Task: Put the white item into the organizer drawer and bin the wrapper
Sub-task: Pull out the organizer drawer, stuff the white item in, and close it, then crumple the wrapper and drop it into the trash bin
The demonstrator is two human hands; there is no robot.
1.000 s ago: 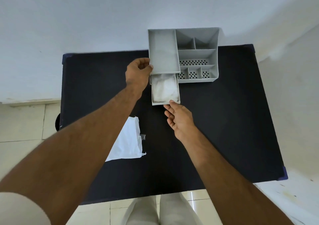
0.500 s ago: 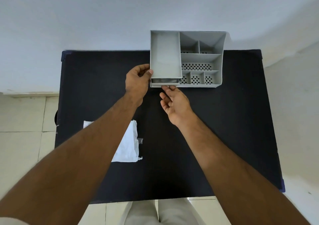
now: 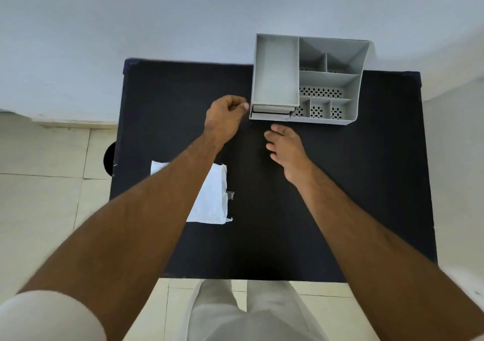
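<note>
A grey organizer (image 3: 330, 78) with several compartments stands at the far edge of the black table (image 3: 340, 183). Its drawer (image 3: 272, 110) at the lower left is pushed in, and the white item is hidden inside. My left hand (image 3: 225, 120) hovers just left of the drawer front, fingers curled with nothing in them. My right hand (image 3: 285, 147) lies a little in front of the organizer, fingers loosely apart and empty. A white wrapper (image 3: 212, 199) lies flat on the table's left side, partly covered by my left forearm.
A white wall rises behind the table. Pale floor tiles surround it. A dark round object (image 3: 108, 161) shows on the floor beside the table's left edge. My legs in light trousers (image 3: 243, 312) stand at the near edge.
The drawer with the white item slid shut under my right hand's push. Both hands have since come off the organizer and drawn back slightly.
</note>
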